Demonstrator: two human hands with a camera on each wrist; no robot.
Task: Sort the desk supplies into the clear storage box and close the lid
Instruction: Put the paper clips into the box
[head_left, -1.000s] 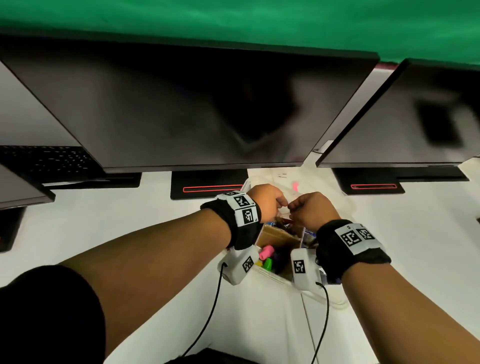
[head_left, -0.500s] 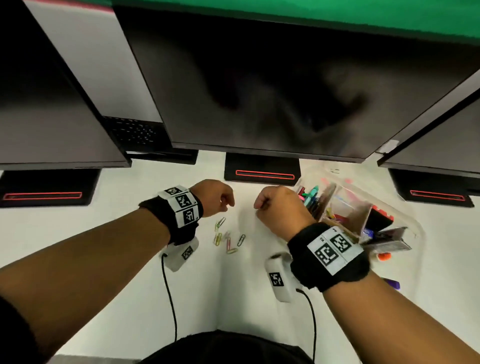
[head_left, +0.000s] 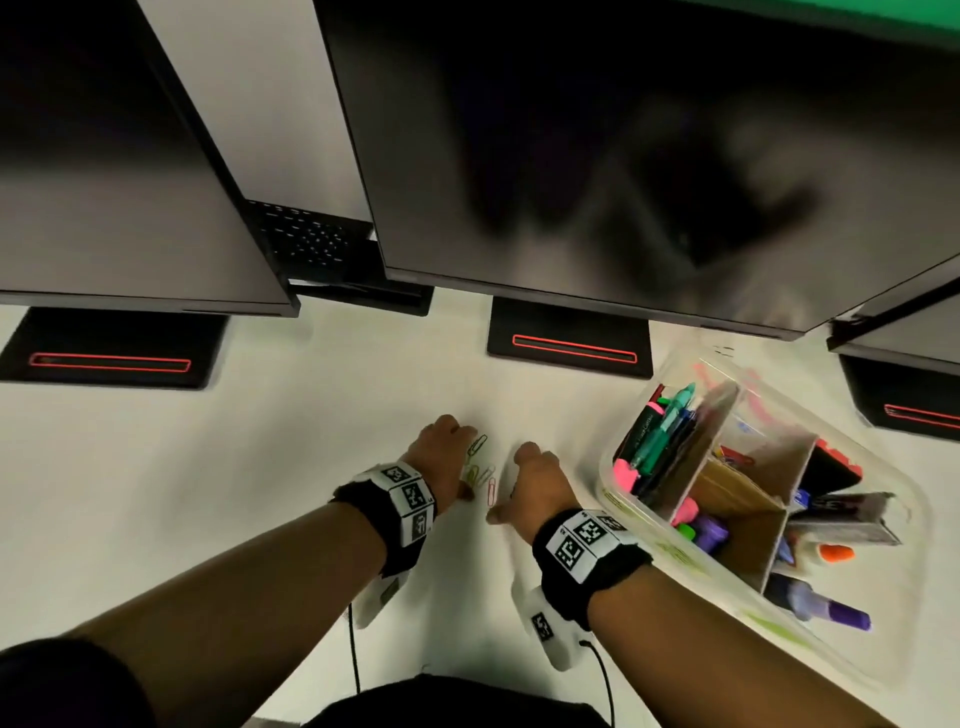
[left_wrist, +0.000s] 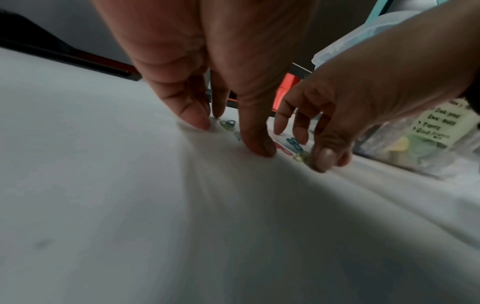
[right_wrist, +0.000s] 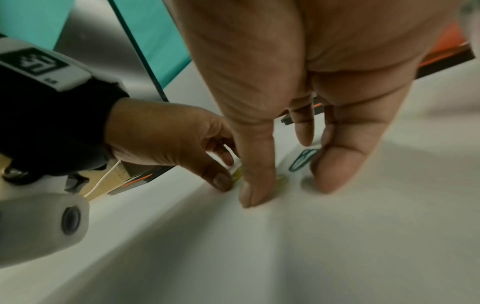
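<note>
Three dark monitors (head_left: 597, 156) hang over the white desk (head_left: 260, 467), their stands showing red strips; below them to the right sits the clear storage box (head_left: 883, 525), lid off, its cardboard dividers already crowded with highlighters and pens (head_left: 660, 441); a pale green label on its wall carries printed lines too blurred to read, and the dark highlighter's lettering is no clearer; the only sharp print is the square black-and-white markers on the wrist bands. Just left of the box both hands are down on the desk; the left hand (head_left: 441, 457) and the right hand (head_left: 535, 483) stand close together, fingers spread and fairly straight, tips on the surface on either side of a small scatter of coloured paper clips (head_left: 480, 467); neither hand has one pinched, so far as I can see. The clips lie flat between the fingertips (left_wrist: 257, 144), green, pink, blue and yellow; I would judge them nearly weightless, stiff wire, slippery on this smooth top and hard to get a nail under; better to rake them into a heap, or slide them to the desk edge, and pinch several at once.
</note>
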